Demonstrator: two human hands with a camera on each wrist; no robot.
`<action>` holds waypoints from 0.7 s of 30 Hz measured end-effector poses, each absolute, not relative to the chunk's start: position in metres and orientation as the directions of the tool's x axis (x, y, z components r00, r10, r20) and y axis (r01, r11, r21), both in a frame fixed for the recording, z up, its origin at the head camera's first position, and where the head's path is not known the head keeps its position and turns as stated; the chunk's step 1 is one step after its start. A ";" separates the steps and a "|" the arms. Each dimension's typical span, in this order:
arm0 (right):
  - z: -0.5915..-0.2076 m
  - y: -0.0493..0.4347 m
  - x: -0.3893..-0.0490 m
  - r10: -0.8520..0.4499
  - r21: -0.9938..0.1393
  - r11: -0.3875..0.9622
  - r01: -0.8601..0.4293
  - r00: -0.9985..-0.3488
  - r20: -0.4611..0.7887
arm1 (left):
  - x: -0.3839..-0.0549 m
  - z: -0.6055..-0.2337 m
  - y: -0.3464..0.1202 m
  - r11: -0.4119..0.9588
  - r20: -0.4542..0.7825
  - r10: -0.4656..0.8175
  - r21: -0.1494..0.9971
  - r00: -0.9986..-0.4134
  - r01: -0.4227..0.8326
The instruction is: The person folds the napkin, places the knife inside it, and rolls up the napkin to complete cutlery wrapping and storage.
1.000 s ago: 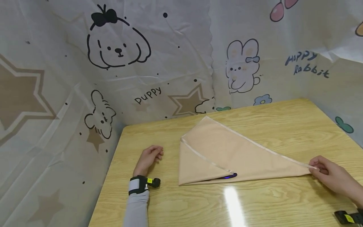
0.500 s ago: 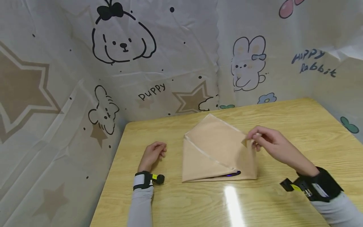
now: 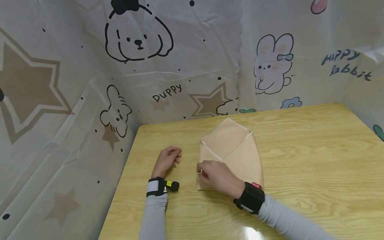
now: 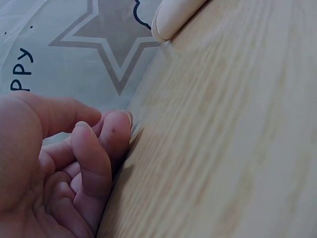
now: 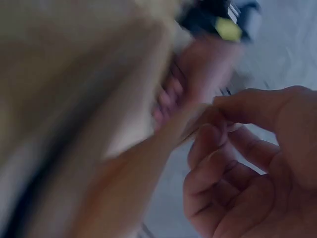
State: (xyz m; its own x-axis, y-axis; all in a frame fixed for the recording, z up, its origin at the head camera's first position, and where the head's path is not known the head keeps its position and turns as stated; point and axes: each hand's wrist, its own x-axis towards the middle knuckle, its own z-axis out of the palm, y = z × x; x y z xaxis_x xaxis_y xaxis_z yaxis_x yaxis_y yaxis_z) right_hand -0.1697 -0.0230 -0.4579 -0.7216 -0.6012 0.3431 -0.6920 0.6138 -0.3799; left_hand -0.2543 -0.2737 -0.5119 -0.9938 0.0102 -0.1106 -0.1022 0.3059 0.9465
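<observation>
A peach cloth (image 3: 226, 137) with a pale shiny edging lies folded like an envelope on the table, one corner pointing to the back. My right hand (image 3: 217, 176) pinches its right-hand corner between thumb and fingers, drawn across to the cloth's front left. In the right wrist view, the raised cloth (image 5: 131, 181) runs blurred to the fingertips. A dark blurred band (image 5: 54, 158) shows beside it; its kind is unclear. My left hand (image 3: 166, 160) rests on the table left of the cloth, fingers loosely curled, holding nothing.
The wood-grain table (image 3: 306, 160) stands against a white printed sheet (image 3: 204, 63) at the back and left. A wrist camera (image 3: 173, 186) juts from the left wristband, near the cloth's left side.
My right hand has carried the cloth's long right corner leftward over the folded part. The dark blue thing at the front fold is now hidden in the head view. The left hand stays on the table.
</observation>
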 end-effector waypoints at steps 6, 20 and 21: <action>-0.481 -0.028 -0.159 -0.655 -0.409 0.584 -0.701 -0.705 0.272 | -0.254 -0.510 -0.266 0.358 -0.114 0.016 0.928 -0.993 -0.101; -0.472 0.103 -0.138 -0.596 -0.250 0.690 -0.679 -0.729 0.337 | -0.180 -0.436 -0.148 0.722 -0.033 0.610 0.434 -0.792 0.539; -0.474 0.107 -0.138 -0.598 -0.251 0.690 -0.679 -0.730 0.329 | -0.175 -0.438 -0.139 0.731 -0.046 0.623 0.389 -0.781 0.560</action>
State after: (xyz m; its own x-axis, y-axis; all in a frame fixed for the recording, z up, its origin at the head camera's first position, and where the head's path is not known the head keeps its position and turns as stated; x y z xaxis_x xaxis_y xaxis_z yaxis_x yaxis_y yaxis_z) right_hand -0.1378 0.1066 -0.4742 -0.7305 -0.5984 0.3291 -0.6786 0.6905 -0.2505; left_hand -0.1751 -0.1394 -0.4378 -0.7809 0.6230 -0.0465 0.5604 0.7314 0.3886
